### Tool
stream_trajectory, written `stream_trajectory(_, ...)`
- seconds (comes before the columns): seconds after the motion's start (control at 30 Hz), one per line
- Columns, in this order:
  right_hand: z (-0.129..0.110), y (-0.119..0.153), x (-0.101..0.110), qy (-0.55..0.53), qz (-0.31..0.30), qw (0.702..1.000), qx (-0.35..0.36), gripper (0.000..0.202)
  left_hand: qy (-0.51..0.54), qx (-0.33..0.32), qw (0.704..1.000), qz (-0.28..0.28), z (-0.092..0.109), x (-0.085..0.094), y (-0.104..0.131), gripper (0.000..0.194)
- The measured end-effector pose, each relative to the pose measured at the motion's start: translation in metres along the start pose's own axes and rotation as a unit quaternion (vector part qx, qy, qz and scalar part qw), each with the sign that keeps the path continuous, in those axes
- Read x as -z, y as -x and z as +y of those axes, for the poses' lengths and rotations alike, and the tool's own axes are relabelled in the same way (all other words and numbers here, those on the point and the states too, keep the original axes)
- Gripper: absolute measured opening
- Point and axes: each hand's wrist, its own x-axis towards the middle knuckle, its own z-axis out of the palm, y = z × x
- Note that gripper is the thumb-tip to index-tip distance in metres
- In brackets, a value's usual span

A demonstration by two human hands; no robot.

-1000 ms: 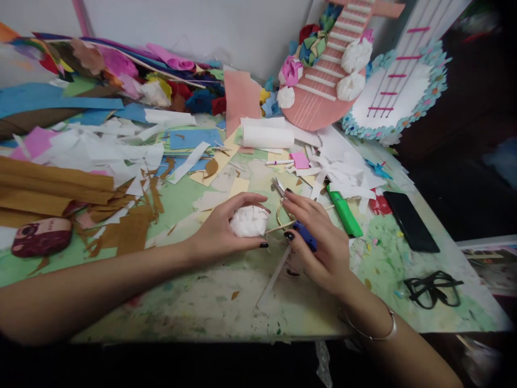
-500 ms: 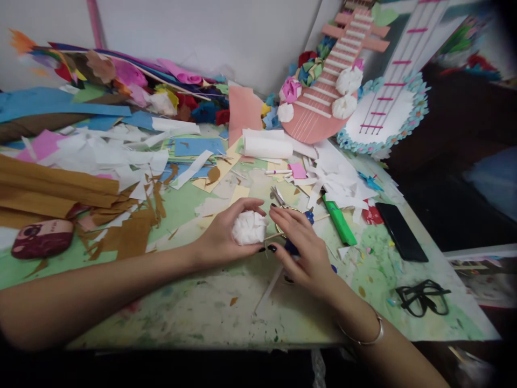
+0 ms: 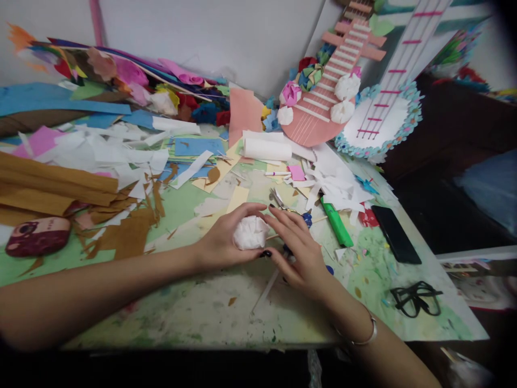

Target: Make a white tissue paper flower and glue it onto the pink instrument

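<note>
White paper ball (image 3: 249, 233) on the table (image 3: 210, 312), left hand (image 3: 226, 237) cupped around it in a loose grip, right hand (image 3: 301, 253) just beside, fingers spread flat over scissors (image 3: 297, 218), gripping nothing

Even, soft indoor light; faint shadows beneath the right hand (image 3: 301, 253). Edges beyond it darken, bend and blur.
</note>
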Motion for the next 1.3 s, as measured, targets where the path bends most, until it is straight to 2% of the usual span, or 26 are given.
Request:
stream_trajectory(0.13,-0.001,-0.003,0.009,-0.031,0.044,0.998,-0.038,0.047,-0.002,0.017,1.000,-0.006,-0.003,0.002,-0.001,0.070)
stream_trajectory(0.2,-0.001,-0.004,0.012,-0.038,0.057,0.996,-0.051,0.043,0.029,0.041,0.999,-0.004,-0.005,0.003,-0.003,0.060)
stream_trajectory(0.27,0.000,-0.005,0.013,-0.045,0.062,0.995,-0.060,0.041,0.079,0.091,0.993,0.008,-0.005,0.004,-0.006,0.039)
stream_trajectory(0.33,0.000,-0.005,0.012,-0.051,0.059,0.995,-0.064,0.040,0.118,0.150,0.981,0.035,-0.003,0.006,-0.010,0.023)
stream_trajectory(0.4,0.000,-0.005,0.010,-0.055,0.057,0.995,-0.066,0.040,0.144,0.200,0.967,0.068,0.000,0.009,-0.015,0.016)
stream_trajectory(0.53,0.001,-0.003,0.007,-0.060,0.055,0.995,-0.058,0.039,0.251,0.251,0.927,0.118,0.003,0.017,-0.024,0.016)
stream_trajectory(0.7,0.003,-0.002,0.005,-0.067,0.049,0.995,-0.061,0.039,0.416,0.258,0.860,0.143,0.008,0.026,-0.031,0.020)
stream_trajectory(0.8,0.004,-0.002,0.004,-0.064,0.047,0.995,-0.064,0.040,0.449,0.260,0.842,0.146,0.016,0.031,-0.033,0.019)
stream_trajectory(0.97,0.004,-0.002,0.003,-0.073,0.030,0.995,-0.068,0.042,0.475,0.237,0.835,0.145,0.038,0.042,-0.038,0.011)
stream_trajectory(1.1,0.005,-0.001,0.001,-0.074,0.027,0.994,-0.074,0.041,0.477,0.189,0.842,0.167,0.055,0.055,-0.043,0.016)
stream_trajectory(1.2,0.008,-0.001,-0.002,-0.083,0.025,0.993,-0.086,0.041,0.470,0.169,0.850,0.169,0.061,0.062,-0.045,0.025)
stream_trajectory(1.3,0.008,-0.003,-0.003,-0.148,0.009,0.981,-0.127,0.042,0.452,0.186,0.857,0.164,0.060,0.064,-0.045,0.025)
